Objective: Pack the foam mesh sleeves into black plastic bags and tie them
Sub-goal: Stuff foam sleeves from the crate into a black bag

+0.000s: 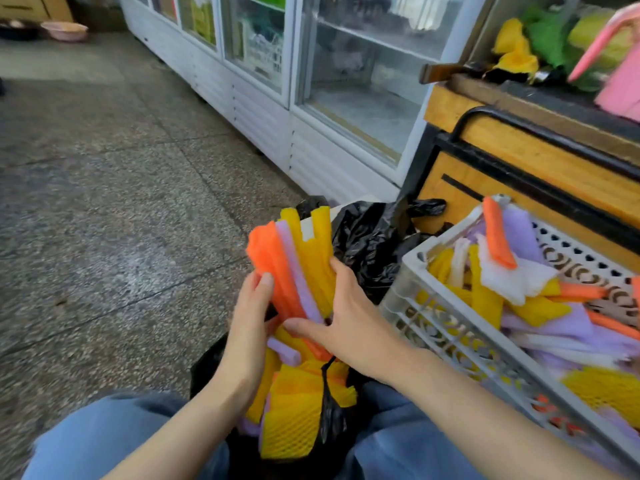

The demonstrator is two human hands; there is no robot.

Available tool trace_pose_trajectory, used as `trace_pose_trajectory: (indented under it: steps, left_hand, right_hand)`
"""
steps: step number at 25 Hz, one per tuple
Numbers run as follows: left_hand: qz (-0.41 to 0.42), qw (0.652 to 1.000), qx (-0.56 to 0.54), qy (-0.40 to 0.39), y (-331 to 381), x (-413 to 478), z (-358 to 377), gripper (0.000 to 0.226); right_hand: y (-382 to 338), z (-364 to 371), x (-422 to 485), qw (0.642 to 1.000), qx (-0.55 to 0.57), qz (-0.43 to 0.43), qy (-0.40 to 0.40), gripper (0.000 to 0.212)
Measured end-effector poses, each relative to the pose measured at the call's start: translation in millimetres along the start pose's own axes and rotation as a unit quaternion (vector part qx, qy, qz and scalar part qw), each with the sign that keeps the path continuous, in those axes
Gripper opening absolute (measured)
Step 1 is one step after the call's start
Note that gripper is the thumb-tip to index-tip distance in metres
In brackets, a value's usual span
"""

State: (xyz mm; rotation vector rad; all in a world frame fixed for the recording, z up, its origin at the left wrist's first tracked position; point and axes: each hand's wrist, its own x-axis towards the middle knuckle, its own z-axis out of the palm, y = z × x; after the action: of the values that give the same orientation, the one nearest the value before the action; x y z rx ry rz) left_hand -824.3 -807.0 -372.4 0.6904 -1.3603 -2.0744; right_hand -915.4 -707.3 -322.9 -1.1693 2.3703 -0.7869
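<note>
**Mia:** What is the biggest thing here?

**Tom:** The white cabinet with glass doors (pixel 277 109). It stands on the grey floor. Beside it is a wooden counter (pixel 512 168).

**Mia:** And next?

**Tom:** A grey plastic crate (pixel 412 271) on the person's right. It holds a jumble of loose sleeves (pixel 540 306) in orange, yellow, purple and white.

**Mia:** Where is the bag?

**Tom:** One black bag (pixel 207 365) sits open between the person's knees. Yellow and purple sleeves poke out of it, so I think it is nearly full. A second black bag (pixel 367 237) lies crumpled between the crate and the cabinet.

**Mia:** What are the hands doing?

**Tom:** Both hold one bundle of sleeves (pixel 298 268) just above the open bag. The left hand (pixel 251 306) grips the orange side, with the thumb on the front. The right hand (pixel 343 313) wraps the yellow side, with its fingers spread wide.

**Mia:** Is the bundle heavy?

**Tom:** I don't think so. Foam net is light and squishy. But the sleeves are loose, so some could slide out of the middle. The top ends already fan apart.

**Mia:** So where should you hold it?

**Tom:** Around the low half, pressing in from both sides. A soft squeeze is enough, and I think a hard one could squash the net. Then the low end can go into the bag first.
</note>
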Motion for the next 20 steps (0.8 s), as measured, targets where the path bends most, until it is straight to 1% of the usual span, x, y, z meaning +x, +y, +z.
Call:
trace_pose_trajectory:
  steps: [2, 3, 4, 5, 6, 7, 9, 11, 12, 13, 14, 15, 17, 18, 20]
  left_hand:
    - [-0.001, 0.999, 0.037, -0.025, -14, 5, -6, 0.046]
    - [-0.011, 0.998, 0.057, -0.034, -19, 8, -8, 0.047]
    - [-0.024, 0.996, 0.075, -0.041, -22, 10, -11, 0.042]
    - [-0.011, 0.992, 0.112, -0.053, -24, 9, -15, 0.037]
    - [0.027, 0.984, 0.152, -0.085, -23, 6, -19, 0.038]
    - [0.065, 0.972, 0.195, -0.118, -19, 3, -24, 0.042]
    - [0.103, 0.945, 0.275, -0.145, -18, 11, -42, 0.048]
    - [0.117, 0.898, 0.407, -0.120, -33, 34, -69, 0.058]
    - [0.101, 0.874, 0.462, -0.110, -42, 45, -82, 0.067]
    - [0.068, 0.856, 0.501, -0.105, -49, 54, -92, 0.075]
    - [0.032, 0.846, 0.522, -0.109, -57, 61, -99, 0.081]
    - [0.000, 0.840, 0.531, -0.112, -65, 64, -104, 0.084]
    - [-0.042, 0.836, 0.537, -0.108, -77, 69, -110, 0.081]
    - [-0.051, 0.838, 0.535, -0.096, -81, 74, -112, 0.075]
    - [-0.056, 0.848, 0.523, -0.066, -85, 84, -116, 0.053]
  right_hand:
    - [4, 16, 6, 0.999, 0.024, 0.023, 0.029, 0.118]
    - [8, 24, 11, 0.997, 0.039, 0.040, 0.055, 0.116]
    - [13, 32, 15, 0.993, 0.058, 0.061, 0.083, 0.110]
    - [19, 39, 19, 0.987, 0.082, 0.084, 0.112, 0.101]
    - [26, 45, 22, 0.980, 0.104, 0.104, 0.135, 0.092]
    - [33, 50, 24, 0.974, 0.124, 0.119, 0.151, 0.086]
    - [45, 58, 30, 0.966, 0.149, 0.135, 0.161, 0.081]
    - [54, 65, 34, 0.965, 0.162, 0.148, 0.144, 0.079]
    - [58, 69, 36, 0.965, 0.167, 0.150, 0.133, 0.078]
    - [62, 73, 37, 0.967, 0.167, 0.147, 0.121, 0.078]
    - [66, 78, 38, 0.972, 0.155, 0.141, 0.108, 0.080]
    - [71, 83, 38, 0.979, 0.129, 0.134, 0.089, 0.082]
    - [76, 93, 35, 0.991, 0.050, 0.119, 0.025, 0.085]
    - [77, 98, 32, 0.994, 0.014, 0.112, -0.010, 0.085]
    - [80, 109, 28, 0.993, -0.035, 0.094, -0.067, 0.086]
